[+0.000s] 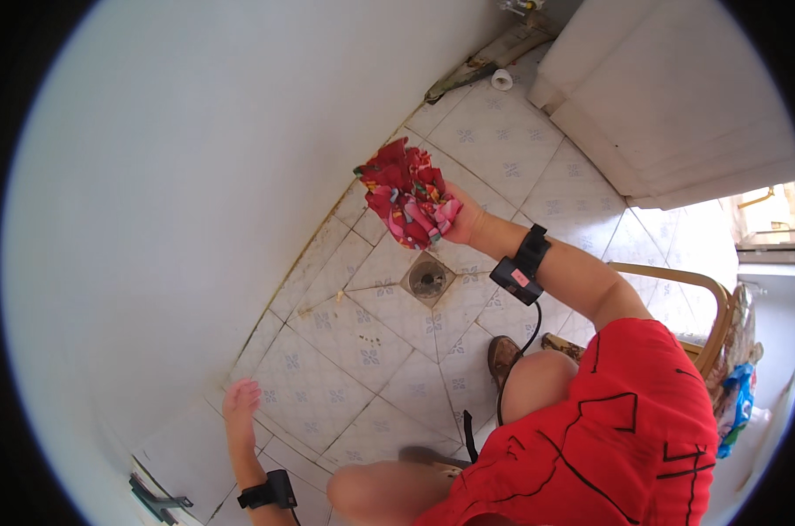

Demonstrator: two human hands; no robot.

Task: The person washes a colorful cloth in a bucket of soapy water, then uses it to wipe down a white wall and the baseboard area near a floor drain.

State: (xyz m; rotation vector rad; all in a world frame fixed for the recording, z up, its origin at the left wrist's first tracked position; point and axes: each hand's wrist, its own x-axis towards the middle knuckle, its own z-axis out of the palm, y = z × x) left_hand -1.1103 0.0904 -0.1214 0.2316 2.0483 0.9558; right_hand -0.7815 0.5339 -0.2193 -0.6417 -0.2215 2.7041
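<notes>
A bunched red floral cloth (407,204) is gripped in my right hand (462,214), whose fingers are mostly hidden behind it. The cloth is held out near the foot of the white wall (194,184); whether it touches the wall I cannot tell. Just below it in the picture is a round floor drain (427,279) set in the patterned tile floor (371,355). My left hand (242,398), at the lower left, holds nothing and has its fingers loosely bent. It is close to the wall's lower edge; contact is unclear.
A pale panel-sided unit (667,98) stands at upper right. Near its corner lies a small white cup-like piece (502,79). A chair with a tan metal frame (716,289) is behind my right arm, a blue bag (738,404) beside it. Yellowish bits (370,340) dot the floor.
</notes>
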